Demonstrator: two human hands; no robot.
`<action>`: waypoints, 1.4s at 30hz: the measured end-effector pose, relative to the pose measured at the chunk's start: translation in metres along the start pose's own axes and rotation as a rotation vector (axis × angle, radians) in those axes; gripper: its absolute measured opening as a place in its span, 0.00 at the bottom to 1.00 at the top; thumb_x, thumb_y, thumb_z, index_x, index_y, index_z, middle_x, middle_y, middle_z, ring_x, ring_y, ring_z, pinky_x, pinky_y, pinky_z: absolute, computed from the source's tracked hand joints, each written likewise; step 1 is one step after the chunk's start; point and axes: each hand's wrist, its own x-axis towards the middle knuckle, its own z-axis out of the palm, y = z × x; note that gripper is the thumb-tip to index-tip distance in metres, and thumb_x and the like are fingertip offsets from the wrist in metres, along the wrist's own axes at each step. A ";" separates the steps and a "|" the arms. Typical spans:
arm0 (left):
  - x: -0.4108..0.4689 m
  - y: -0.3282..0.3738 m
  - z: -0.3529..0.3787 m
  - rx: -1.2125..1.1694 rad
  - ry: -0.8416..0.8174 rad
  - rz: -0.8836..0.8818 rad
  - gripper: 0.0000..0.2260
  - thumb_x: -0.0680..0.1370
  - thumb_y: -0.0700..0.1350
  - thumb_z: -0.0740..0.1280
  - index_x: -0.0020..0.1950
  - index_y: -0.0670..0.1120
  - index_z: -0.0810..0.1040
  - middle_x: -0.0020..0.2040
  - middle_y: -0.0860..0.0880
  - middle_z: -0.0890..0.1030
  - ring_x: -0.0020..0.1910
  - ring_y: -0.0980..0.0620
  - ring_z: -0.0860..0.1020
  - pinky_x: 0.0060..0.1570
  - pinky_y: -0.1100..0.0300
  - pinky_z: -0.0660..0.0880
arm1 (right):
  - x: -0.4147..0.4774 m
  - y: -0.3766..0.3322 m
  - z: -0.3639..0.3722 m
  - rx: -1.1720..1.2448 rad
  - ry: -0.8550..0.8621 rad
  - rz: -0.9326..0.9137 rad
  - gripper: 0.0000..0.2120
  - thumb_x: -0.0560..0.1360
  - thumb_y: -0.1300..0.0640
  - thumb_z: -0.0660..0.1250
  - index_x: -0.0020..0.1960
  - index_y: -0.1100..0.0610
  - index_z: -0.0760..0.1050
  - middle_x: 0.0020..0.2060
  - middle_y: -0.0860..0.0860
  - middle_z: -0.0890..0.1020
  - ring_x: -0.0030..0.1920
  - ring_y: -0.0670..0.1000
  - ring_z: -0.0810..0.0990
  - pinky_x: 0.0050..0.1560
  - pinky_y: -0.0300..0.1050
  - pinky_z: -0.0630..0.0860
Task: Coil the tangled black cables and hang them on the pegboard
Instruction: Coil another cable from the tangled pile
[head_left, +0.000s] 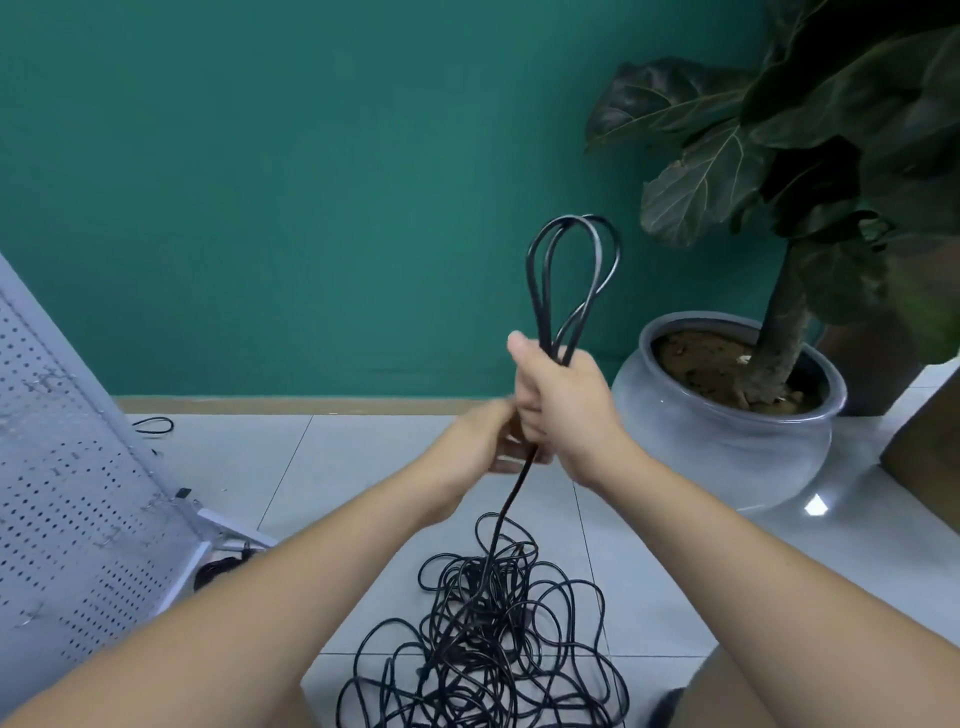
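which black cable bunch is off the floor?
The loops gripped in the right hand; the tangled pile and the small loop by the pegboard lie on the tiles.

The cable heap (483, 639) lies on the floor (363, 467). The pegboard (78, 493) stands left of the heap, the plant pot (727, 441) right of it and further back, near the wall (311, 182). Above the heap, the right grip (561, 405) holds the cable loops (571, 280), with the left grip (483, 441) just beside it.
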 end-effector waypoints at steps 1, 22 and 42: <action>-0.004 -0.006 0.009 0.028 -0.033 -0.024 0.23 0.89 0.55 0.51 0.56 0.46 0.83 0.50 0.46 0.89 0.53 0.48 0.87 0.66 0.45 0.76 | 0.002 -0.003 -0.006 0.018 0.023 -0.017 0.26 0.87 0.51 0.64 0.33 0.49 0.58 0.26 0.47 0.59 0.26 0.48 0.53 0.28 0.40 0.53; -0.056 0.015 0.005 0.485 0.152 0.294 0.11 0.79 0.50 0.76 0.41 0.48 0.81 0.27 0.58 0.71 0.28 0.58 0.65 0.32 0.60 0.62 | 0.020 0.012 -0.059 -0.531 0.213 0.003 0.29 0.79 0.27 0.63 0.39 0.52 0.67 0.32 0.51 0.69 0.31 0.52 0.67 0.35 0.49 0.69; -0.035 0.048 -0.082 1.108 0.506 0.856 0.18 0.81 0.44 0.74 0.70 0.47 0.80 0.71 0.49 0.73 0.45 0.50 0.74 0.42 0.48 0.79 | -0.031 0.030 -0.014 -0.513 -0.527 0.222 0.18 0.79 0.48 0.67 0.36 0.52 0.64 0.29 0.47 0.61 0.28 0.50 0.59 0.31 0.52 0.79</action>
